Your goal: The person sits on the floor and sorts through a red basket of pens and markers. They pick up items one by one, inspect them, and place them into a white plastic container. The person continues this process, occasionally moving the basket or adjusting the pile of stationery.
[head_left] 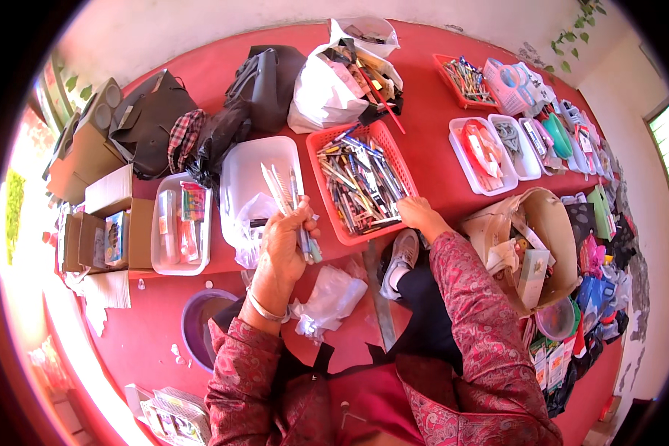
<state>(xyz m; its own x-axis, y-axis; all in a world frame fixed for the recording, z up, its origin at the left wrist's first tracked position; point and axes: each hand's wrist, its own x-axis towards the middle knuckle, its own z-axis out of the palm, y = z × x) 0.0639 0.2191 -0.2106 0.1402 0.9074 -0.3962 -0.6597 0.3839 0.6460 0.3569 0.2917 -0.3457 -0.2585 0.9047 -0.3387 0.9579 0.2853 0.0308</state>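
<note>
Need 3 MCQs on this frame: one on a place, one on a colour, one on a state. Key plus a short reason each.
1. Where does the right hand rest?
A. on the near edge of the red basket of pens
B. in the white plastic bag
C. on the cardboard box

2. What colour is the floor?
A. blue
B. red
C. grey

3. What is the left hand doing?
A. lying flat and empty
B. gripping a bundle of pens
C. holding a shoe

Key: 1 A, the fingers reach over the basket's near rim. 2 B, red shows between all the trays. 3 B, the fingers close round the pens, which stick up above the fist.
</note>
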